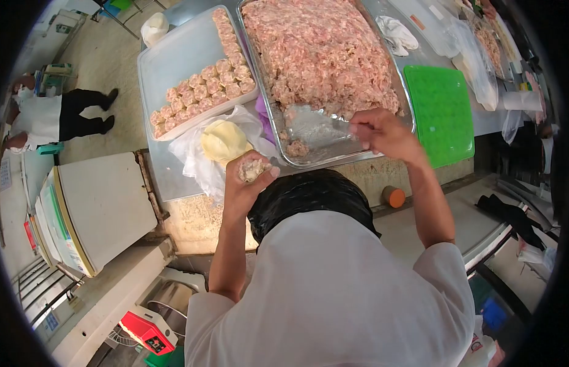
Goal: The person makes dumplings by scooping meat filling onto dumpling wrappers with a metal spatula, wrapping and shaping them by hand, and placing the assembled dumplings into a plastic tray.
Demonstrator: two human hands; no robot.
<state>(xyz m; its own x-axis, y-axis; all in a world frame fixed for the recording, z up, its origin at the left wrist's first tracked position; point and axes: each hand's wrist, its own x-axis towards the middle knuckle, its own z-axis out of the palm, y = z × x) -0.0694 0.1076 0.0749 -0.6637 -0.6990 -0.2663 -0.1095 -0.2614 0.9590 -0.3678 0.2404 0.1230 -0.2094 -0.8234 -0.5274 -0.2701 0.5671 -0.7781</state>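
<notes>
My left hand (237, 188) is closed around a dumpling (254, 170), whose pale meat filling shows at the top of the fist. Just above it lies a stack of round yellow wrappers (223, 140) on a white plastic bag (190, 153). My right hand (385, 133) is over the near right part of a metal tray (309, 160), its fingers drawn together. Whatever those fingers hold, if anything, is too smeared to make out. Minced meat (324, 52) fills most of the tray. Rows of open-topped dumplings (202, 88) sit on a translucent plastic tray (174, 55) to the left.
A green board (440, 116) lies right of the metal tray, and a crumpled white cloth (397, 35) sits behind it. An orange-ended cylinder (393, 196) is below the table edge. Another person (58, 116) stands at far left. A red scale (147, 330) is at lower left.
</notes>
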